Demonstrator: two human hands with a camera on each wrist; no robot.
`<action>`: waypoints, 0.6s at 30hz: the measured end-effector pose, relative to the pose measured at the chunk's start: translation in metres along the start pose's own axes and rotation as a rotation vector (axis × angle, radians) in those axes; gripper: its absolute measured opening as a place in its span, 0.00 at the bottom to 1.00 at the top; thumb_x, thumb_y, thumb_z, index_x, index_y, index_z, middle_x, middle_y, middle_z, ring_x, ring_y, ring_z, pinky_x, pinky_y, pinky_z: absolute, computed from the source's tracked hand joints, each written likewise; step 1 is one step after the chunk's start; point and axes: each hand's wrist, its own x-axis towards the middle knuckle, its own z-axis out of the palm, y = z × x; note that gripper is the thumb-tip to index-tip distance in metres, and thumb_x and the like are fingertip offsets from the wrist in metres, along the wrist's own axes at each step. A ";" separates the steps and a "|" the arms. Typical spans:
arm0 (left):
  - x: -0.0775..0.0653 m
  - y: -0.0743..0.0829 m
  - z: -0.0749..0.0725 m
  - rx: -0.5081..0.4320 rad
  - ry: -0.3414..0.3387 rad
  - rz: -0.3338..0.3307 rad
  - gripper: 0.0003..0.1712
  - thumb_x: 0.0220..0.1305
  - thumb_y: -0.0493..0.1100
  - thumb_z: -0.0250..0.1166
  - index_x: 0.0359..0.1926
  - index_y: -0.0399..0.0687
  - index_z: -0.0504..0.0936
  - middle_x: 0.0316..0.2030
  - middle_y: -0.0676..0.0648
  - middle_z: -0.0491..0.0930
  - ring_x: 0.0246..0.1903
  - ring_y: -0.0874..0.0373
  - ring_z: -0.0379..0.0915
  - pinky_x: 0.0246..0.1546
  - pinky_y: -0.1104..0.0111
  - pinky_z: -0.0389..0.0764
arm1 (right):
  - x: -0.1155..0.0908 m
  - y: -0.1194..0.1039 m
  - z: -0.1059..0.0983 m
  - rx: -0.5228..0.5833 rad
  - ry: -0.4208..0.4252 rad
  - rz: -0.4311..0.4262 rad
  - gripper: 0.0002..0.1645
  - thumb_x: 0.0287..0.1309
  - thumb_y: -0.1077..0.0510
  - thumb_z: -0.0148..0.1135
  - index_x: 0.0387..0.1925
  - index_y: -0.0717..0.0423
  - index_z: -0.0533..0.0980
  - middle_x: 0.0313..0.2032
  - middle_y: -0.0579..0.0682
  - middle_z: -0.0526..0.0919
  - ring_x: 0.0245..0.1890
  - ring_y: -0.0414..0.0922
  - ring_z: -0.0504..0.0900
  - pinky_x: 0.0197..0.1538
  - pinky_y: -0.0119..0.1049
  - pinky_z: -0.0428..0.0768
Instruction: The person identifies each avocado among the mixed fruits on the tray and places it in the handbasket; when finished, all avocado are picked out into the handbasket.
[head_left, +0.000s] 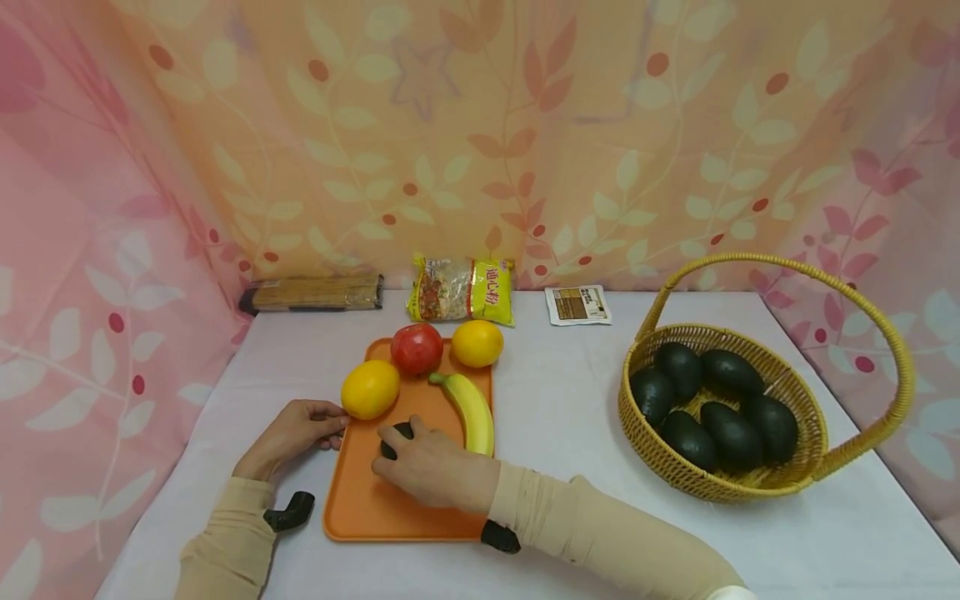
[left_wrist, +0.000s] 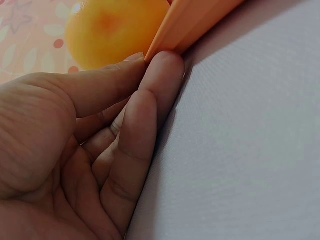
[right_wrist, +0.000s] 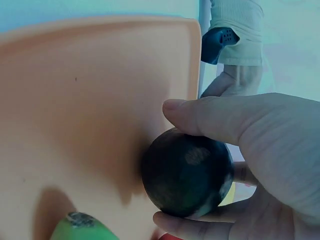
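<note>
My right hand (head_left: pixel 435 468) grips a dark avocado (right_wrist: pixel 186 174) between thumb and fingers, over the middle of the orange tray (head_left: pixel 367 518). In the head view the hand covers most of the avocado. My left hand (head_left: pixel 296 435) pinches the tray's left rim between thumb and forefinger, as the left wrist view shows. Beside that hand a yellow round fruit (head_left: pixel 371 389) lies on the tray's left edge. Along the tray's back are a red fruit (head_left: pixel 417 349) and a second yellow fruit (head_left: pixel 477 343). A banana (head_left: pixel 471 412) lies along its right side, partly behind my right hand.
A wicker basket (head_left: pixel 630 425) with a tall handle stands on the right, holding several avocados (head_left: pixel 731 435). Along the back of the white table lie a bundle of dry noodles (head_left: pixel 318 293), a yellow food bag (head_left: pixel 461 290) and a small sachet (head_left: pixel 578 306).
</note>
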 end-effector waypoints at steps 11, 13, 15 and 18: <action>0.001 -0.001 -0.001 -0.018 -0.004 0.001 0.21 0.67 0.42 0.63 0.53 0.27 0.78 0.31 0.48 0.84 0.28 0.61 0.79 0.32 0.71 0.82 | -0.002 0.005 0.005 0.057 -0.066 0.053 0.30 0.59 0.44 0.65 0.62 0.35 0.69 0.62 0.52 0.71 0.49 0.49 0.78 0.49 0.36 0.81; 0.001 -0.001 -0.001 -0.012 -0.007 0.002 0.21 0.67 0.42 0.62 0.53 0.27 0.78 0.31 0.48 0.84 0.28 0.61 0.79 0.32 0.71 0.82 | -0.002 0.006 0.005 0.069 -0.060 0.056 0.31 0.58 0.43 0.66 0.62 0.35 0.69 0.61 0.52 0.72 0.47 0.48 0.79 0.48 0.35 0.81; 0.001 -0.001 -0.001 -0.016 -0.004 -0.004 0.21 0.67 0.42 0.63 0.53 0.27 0.78 0.31 0.48 0.84 0.28 0.61 0.79 0.32 0.71 0.82 | -0.002 0.007 0.006 0.069 -0.047 0.056 0.32 0.58 0.43 0.66 0.63 0.35 0.68 0.60 0.51 0.73 0.45 0.47 0.79 0.47 0.34 0.81; 0.001 -0.001 -0.001 -0.016 -0.009 0.007 0.22 0.67 0.42 0.62 0.53 0.26 0.78 0.31 0.48 0.84 0.28 0.61 0.79 0.32 0.71 0.82 | -0.003 0.007 0.006 0.071 -0.031 0.057 0.33 0.56 0.42 0.68 0.63 0.36 0.68 0.59 0.50 0.74 0.42 0.46 0.79 0.44 0.33 0.80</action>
